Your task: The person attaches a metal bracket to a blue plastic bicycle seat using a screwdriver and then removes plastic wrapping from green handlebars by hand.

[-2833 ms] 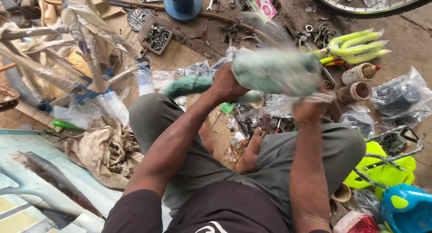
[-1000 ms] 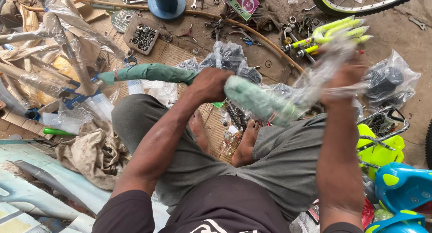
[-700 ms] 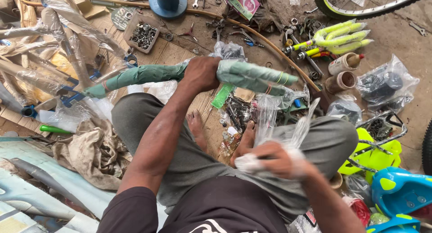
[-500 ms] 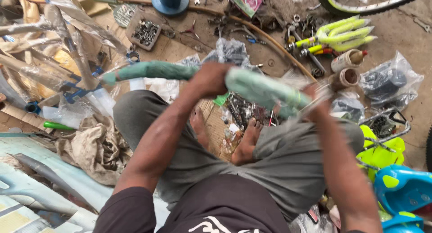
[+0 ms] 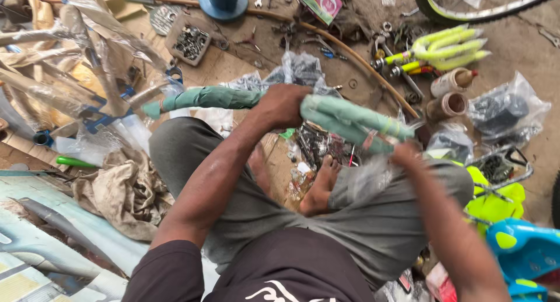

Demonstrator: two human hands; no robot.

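I sit cross-legged on the ground. My left hand (image 5: 284,105) grips the middle of a long bent part wrapped in green foam (image 5: 350,118), which runs from the left (image 5: 198,98) across my knees to the right. My right hand (image 5: 406,155) is at the part's right end, closed on clear plastic wrap (image 5: 367,179) that trails down, blurred, over my right knee.
Plastic-wrapped frame parts (image 5: 70,63) pile up at the left, a dirty rag (image 5: 125,191) beside my left knee. A blue spool (image 5: 221,0), a tray of small hardware (image 5: 189,42), yellow-green grips (image 5: 443,48), tape rolls (image 5: 449,95), bagged parts (image 5: 501,112) and a bicycle wheel (image 5: 484,7) lie ahead.
My right hand has pulled the clear wrap back and forth along the green part, dropping to my lap and returning to the right end. My left hand kept its grip.
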